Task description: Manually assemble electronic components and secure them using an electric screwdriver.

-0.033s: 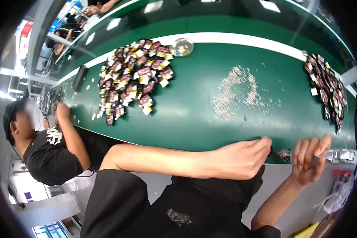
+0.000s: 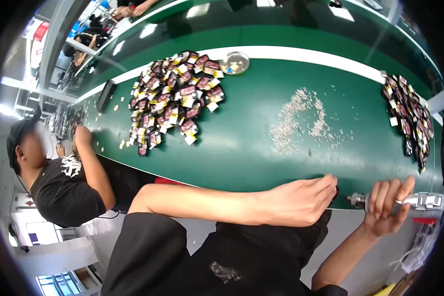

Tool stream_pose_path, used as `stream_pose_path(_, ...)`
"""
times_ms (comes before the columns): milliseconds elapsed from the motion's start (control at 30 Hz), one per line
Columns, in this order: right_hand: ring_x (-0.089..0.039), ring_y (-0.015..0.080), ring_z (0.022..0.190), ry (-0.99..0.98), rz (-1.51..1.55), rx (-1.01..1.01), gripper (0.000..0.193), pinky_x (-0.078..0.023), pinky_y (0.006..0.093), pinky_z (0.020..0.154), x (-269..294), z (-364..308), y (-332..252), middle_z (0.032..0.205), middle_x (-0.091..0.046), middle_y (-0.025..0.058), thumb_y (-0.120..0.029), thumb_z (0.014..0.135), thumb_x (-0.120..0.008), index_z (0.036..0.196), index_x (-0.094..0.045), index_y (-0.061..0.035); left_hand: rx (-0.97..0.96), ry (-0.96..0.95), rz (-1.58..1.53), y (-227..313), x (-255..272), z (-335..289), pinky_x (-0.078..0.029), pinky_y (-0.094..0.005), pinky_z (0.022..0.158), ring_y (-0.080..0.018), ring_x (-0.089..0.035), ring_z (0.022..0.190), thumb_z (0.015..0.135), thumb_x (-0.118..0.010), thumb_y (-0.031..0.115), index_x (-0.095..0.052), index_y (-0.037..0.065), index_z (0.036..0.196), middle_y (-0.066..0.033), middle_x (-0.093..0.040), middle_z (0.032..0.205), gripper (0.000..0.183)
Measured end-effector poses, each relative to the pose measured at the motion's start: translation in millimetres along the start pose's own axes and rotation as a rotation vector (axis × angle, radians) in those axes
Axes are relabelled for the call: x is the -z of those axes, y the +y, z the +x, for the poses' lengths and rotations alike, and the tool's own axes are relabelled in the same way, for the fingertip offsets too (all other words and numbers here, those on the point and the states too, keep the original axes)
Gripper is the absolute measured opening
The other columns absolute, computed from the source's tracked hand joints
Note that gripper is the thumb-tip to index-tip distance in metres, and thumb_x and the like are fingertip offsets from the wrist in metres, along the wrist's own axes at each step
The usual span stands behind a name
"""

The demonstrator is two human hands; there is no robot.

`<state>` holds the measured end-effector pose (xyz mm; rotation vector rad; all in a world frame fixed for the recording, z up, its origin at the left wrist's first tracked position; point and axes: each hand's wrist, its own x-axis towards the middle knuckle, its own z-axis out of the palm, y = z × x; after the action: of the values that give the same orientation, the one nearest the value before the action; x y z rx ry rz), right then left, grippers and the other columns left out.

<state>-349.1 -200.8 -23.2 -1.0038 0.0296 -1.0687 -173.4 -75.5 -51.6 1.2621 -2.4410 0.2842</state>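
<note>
Pinching a small dark piece [image 2: 336, 194] at the green table's [image 2: 232, 148] near edge in the head view, your left hand [image 2: 301, 201] faces the metal tool [image 2: 425, 201] gripped in your right hand [image 2: 387, 206]. Steady wrists and an aligned tip should help control.

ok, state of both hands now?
Left hand: closed on a small dark part, mostly hidden by the fingers.
Right hand: closed around a silver tool.
</note>
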Motion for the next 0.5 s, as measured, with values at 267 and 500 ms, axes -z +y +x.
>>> stream_pose_path(267, -0.032, 0.0064, 0.037, 0.214, 0.182, -0.018, 0.022, -0.035, 0.0209, 0.038, 9.2, -21.8, 10.5, 0.05, -0.035, -0.0023, -0.022, 0.095, -0.052, 0.086, -0.038, -0.008, 0.811, 0.109, 0.325, -87.0, 103.9, -106.7, -0.045, -0.0416, 0.09, -0.0348, -0.054, 0.105, 0.073, -0.065, -0.006, -0.054, -0.004, 0.119, -0.0179, -0.058, 0.116, 0.047)
stream_pose_path(500, -0.032, 0.007, 0.04, 0.25, 0.304, -0.106, 0.02, -0.034, 0.0234, 0.042, 4.9, -21.9, 32.3, 0.052, -0.035, -0.0018, -0.024, 0.096, -0.049, 0.087, -0.041, -0.0077, 1.012, -0.041, 0.647, -118.6, 121.6, -137.4, -0.038, -0.0436, 0.1, -0.0353, -0.044, 0.121, 0.088, -0.058, 0.008, -0.053, 0.001, 0.122, -0.0178, -0.053, 0.124, 0.035)
